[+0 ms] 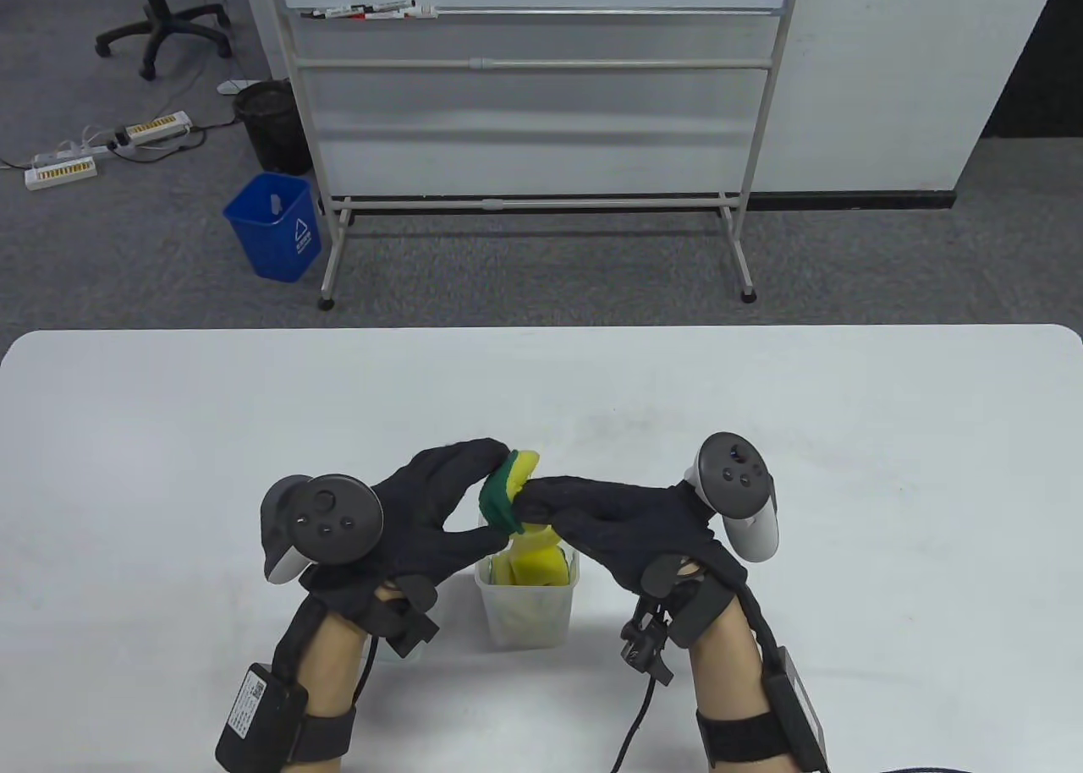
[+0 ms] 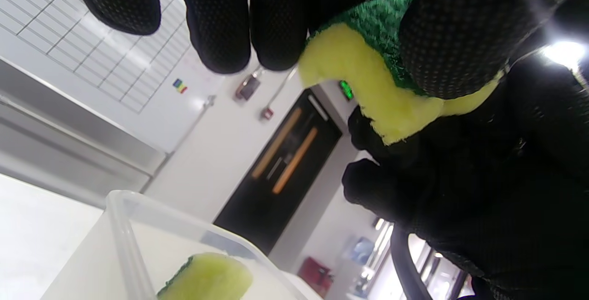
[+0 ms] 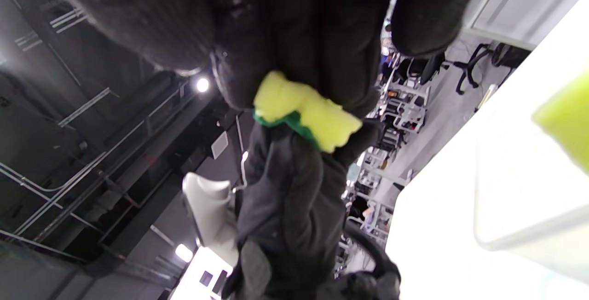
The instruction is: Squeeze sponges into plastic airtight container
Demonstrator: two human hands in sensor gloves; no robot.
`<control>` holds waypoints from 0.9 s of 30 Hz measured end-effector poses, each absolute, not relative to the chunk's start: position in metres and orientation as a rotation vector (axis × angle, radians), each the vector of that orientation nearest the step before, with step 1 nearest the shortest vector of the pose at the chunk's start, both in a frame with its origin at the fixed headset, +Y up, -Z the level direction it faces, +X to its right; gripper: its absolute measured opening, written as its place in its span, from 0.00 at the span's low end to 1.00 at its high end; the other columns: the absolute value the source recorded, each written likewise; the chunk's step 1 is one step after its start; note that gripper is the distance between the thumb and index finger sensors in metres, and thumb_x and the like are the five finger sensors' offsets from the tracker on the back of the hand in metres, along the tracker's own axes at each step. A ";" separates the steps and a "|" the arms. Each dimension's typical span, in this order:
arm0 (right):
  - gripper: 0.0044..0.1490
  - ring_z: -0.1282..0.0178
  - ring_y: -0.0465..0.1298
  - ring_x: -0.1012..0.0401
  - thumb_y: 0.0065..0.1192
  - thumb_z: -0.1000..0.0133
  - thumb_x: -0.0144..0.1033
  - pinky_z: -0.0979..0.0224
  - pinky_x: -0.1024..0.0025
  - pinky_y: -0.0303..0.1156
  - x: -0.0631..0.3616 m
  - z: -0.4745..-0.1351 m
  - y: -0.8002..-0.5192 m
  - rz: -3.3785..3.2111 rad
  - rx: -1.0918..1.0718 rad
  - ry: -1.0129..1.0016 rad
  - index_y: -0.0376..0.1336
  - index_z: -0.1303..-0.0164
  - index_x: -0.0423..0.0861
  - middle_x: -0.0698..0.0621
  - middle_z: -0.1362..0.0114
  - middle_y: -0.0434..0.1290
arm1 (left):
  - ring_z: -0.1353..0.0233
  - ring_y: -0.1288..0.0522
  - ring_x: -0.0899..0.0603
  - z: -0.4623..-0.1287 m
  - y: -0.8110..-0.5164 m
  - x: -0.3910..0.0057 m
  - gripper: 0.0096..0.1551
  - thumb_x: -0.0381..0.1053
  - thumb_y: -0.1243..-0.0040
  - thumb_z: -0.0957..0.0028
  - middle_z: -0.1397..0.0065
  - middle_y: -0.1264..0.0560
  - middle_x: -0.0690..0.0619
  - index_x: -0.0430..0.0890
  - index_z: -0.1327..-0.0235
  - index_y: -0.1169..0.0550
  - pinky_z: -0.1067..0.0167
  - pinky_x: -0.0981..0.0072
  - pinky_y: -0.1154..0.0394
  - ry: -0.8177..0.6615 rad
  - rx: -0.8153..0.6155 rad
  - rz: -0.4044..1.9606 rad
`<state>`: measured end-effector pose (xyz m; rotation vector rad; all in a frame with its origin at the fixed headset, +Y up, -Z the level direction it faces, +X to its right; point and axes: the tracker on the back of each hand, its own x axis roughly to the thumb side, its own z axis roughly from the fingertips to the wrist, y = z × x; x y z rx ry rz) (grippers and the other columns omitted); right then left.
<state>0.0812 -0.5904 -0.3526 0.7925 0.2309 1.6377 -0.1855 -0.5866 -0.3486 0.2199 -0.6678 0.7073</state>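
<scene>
Yellow foam backed with a green scouring layer, a folded sponge (image 1: 508, 490) is being gripped in the table view by both gloved hands just above the clear plastic container (image 1: 526, 608). It is being clamped from the far side and below by the fingers and thumb of the left hand (image 1: 423, 519), and pressed from the right by the fingertips of the right hand (image 1: 618, 532). More yellow sponges (image 1: 533, 563) are being held inside the container, standing up past its rim, with part of the opening being covered by the right hand. The container is being borne by the white table (image 1: 846, 485), between the two forearms. Beyond the table, a blue plastic bin (image 1: 272, 225), a black waste basket (image 1: 272, 123), a wheeled whiteboard frame (image 1: 533, 130) and white power strips (image 1: 110, 147) are being shown on the grey carpet.

In the left wrist view, the folded sponge (image 2: 382, 88) is being squeezed between the black fingertips (image 2: 216, 19) of the left hand and a gloved digit over its green side; the right hand (image 2: 483, 189) is filling the right of the frame. Below, a corner of the container (image 2: 124, 231) is being seen with a sponge (image 2: 207, 279) inside it.

In the right wrist view, the folded sponge (image 3: 306, 116) is being pinched under the dark fingers (image 3: 299, 28) of the right hand, with the left hand (image 3: 290, 199) closing on it from below. The container's blurred wall (image 3: 529, 189) is being seen at the right edge, on the table (image 3: 441, 226).
</scene>
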 end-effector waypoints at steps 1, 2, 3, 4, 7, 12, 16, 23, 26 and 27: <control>0.35 0.24 0.76 0.44 0.64 0.45 0.51 0.24 0.41 0.66 0.079 -0.353 -0.592 1.638 0.787 0.238 0.73 0.32 0.43 0.41 0.22 0.76 | 0.26 0.25 0.38 -0.350 -0.587 -0.185 0.45 0.64 0.30 0.55 0.23 0.25 0.48 0.52 0.25 0.32 0.29 0.31 0.31 -0.667 0.214 0.710; 0.35 0.25 0.76 0.44 0.64 0.45 0.51 0.24 0.41 0.66 0.077 -0.353 -0.593 1.645 0.780 0.231 0.73 0.33 0.44 0.41 0.23 0.76 | 0.28 0.23 0.39 -0.351 -0.588 -0.185 0.43 0.64 0.30 0.55 0.26 0.23 0.48 0.50 0.27 0.30 0.30 0.33 0.29 -0.665 0.209 0.713; 0.35 0.25 0.76 0.44 0.64 0.45 0.51 0.24 0.41 0.66 0.076 -0.354 -0.595 1.649 0.777 0.223 0.73 0.32 0.45 0.42 0.23 0.76 | 0.31 0.21 0.40 -0.352 -0.589 -0.186 0.41 0.63 0.30 0.55 0.30 0.20 0.49 0.49 0.29 0.28 0.31 0.35 0.28 -0.653 0.211 0.716; 0.35 0.24 0.76 0.45 0.64 0.45 0.52 0.24 0.42 0.66 0.074 -0.354 -0.596 1.651 0.773 0.224 0.72 0.30 0.47 0.42 0.22 0.76 | 0.36 0.18 0.41 -0.353 -0.590 -0.187 0.39 0.63 0.30 0.55 0.35 0.18 0.49 0.48 0.32 0.26 0.32 0.36 0.26 -0.644 0.219 0.723; 0.35 0.26 0.76 0.44 0.65 0.45 0.54 0.25 0.41 0.65 0.073 -0.352 -0.593 1.693 0.737 0.167 0.72 0.29 0.50 0.41 0.24 0.76 | 0.45 0.15 0.44 -0.357 -0.594 -0.188 0.35 0.62 0.30 0.56 0.45 0.14 0.50 0.46 0.39 0.22 0.35 0.41 0.23 -0.623 0.215 0.753; 0.39 0.33 0.80 0.48 0.71 0.51 0.58 0.27 0.44 0.69 0.085 -0.338 -0.575 1.974 0.600 -0.300 0.72 0.30 0.53 0.49 0.32 0.80 | 0.51 0.14 0.45 -0.359 -0.597 -0.187 0.30 0.61 0.30 0.55 0.51 0.12 0.51 0.46 0.45 0.19 0.38 0.43 0.21 -0.578 0.220 0.685; 0.56 0.16 0.64 0.42 0.74 0.53 0.63 0.21 0.36 0.59 0.070 -0.332 -0.575 2.168 0.722 -0.187 0.54 0.15 0.58 0.45 0.11 0.59 | 0.51 0.14 0.45 -0.355 -0.595 -0.177 0.29 0.61 0.29 0.56 0.52 0.12 0.51 0.46 0.46 0.18 0.39 0.44 0.21 -0.608 0.210 0.650; 0.36 0.36 0.80 0.50 0.75 0.51 0.43 0.28 0.45 0.70 0.052 -0.331 -0.583 2.271 0.643 -0.404 0.70 0.29 0.52 0.48 0.29 0.76 | 0.48 0.14 0.45 -0.354 -0.600 -0.167 0.30 0.63 0.29 0.56 0.50 0.12 0.51 0.48 0.45 0.18 0.38 0.44 0.21 -0.617 0.202 0.572; 0.35 0.44 0.84 0.53 0.78 0.53 0.42 0.30 0.47 0.72 0.054 -0.332 -0.582 2.326 0.610 -0.437 0.72 0.33 0.51 0.50 0.37 0.81 | 0.31 0.21 0.41 -0.357 -0.605 -0.165 0.38 0.66 0.32 0.55 0.31 0.19 0.50 0.50 0.33 0.25 0.32 0.40 0.26 -0.624 0.085 0.534; 0.36 0.46 0.84 0.54 0.78 0.54 0.42 0.30 0.48 0.73 0.054 -0.332 -0.582 2.341 0.605 -0.426 0.71 0.32 0.51 0.50 0.38 0.81 | 0.25 0.26 0.39 -0.357 -0.606 -0.165 0.42 0.67 0.33 0.54 0.24 0.25 0.48 0.50 0.28 0.29 0.30 0.39 0.28 -0.629 0.062 0.530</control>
